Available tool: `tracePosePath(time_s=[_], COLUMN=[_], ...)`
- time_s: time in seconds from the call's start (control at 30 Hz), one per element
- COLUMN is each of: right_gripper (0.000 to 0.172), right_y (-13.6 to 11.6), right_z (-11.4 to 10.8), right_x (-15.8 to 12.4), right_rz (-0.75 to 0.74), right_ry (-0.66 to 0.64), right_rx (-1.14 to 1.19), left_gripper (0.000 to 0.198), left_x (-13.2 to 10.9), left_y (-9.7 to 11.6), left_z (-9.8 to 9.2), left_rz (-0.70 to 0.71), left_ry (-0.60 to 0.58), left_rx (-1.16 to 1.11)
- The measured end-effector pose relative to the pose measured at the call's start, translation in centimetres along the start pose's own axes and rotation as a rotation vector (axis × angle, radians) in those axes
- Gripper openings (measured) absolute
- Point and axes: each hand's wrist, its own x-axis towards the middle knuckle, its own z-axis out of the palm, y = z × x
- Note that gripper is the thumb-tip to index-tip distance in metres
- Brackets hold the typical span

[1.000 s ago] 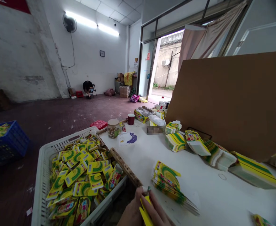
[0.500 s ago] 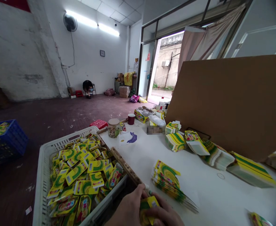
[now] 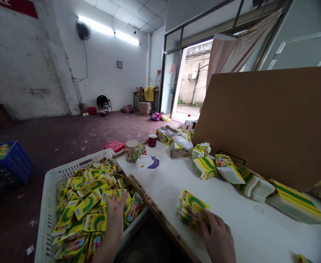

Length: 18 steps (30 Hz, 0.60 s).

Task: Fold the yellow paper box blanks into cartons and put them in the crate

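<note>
My left hand (image 3: 115,212) reaches over a white plastic crate (image 3: 47,204) heaped with small yellow-and-green printed packets (image 3: 89,202). Its fingers are stretched out and slightly bent, with the tips at the packets and nothing visibly gripped. On the white table, my right hand (image 3: 218,233) has its thumb and fingers closed on the near edge of a fanned stack of flat yellow-and-green cartons (image 3: 193,204). How many cartons it pinches is hidden by the fingers.
A wooden strip (image 3: 155,208) edges the table beside the crate. More carton stacks (image 3: 255,184) lie before a brown cardboard sheet (image 3: 267,124). A jar (image 3: 132,151), a dark red mug (image 3: 152,140) and a blue crate (image 3: 12,164) stand farther off.
My hands were together at the table edge around a yellow packet. They have parted: the left moved over the crate, the right to the carton stack. The packet has left my hands.
</note>
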Motion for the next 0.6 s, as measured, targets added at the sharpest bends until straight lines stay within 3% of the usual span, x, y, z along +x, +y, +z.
tracePosePath(time_s=[0.1, 0.27, 0.47, 0.6], right_gripper=[0.033, 0.025, 0.033, 0.03], right_y=[0.3, -0.1, -0.3, -0.8], right_z=[0.5, 0.8, 0.9, 0.1], right_x=[0.3, 0.2, 0.0, -0.1], right_rz=[-0.055, -0.001, 0.036, 0.095], right_ry=[-0.075, -0.07, 0.011, -0.04], right_rx=[-0.063, -0.117, -0.176, -0.285], left_gripper=[0.084, 0.073, 0.071, 0.069], left_x=[-0.5, -2.3, -4.2, -5.0], left_y=[-2.1, -5.1, -6.6, -6.8], left_z=[-0.3, 0.2, 0.9, 0.9], left_rz=[-0.052, -0.068, -0.098, -0.097], left_ry=[-0.029, -0.172, -0.321, -0.385], left_rx=[-0.019, 0.01, 0.065, 0.107])
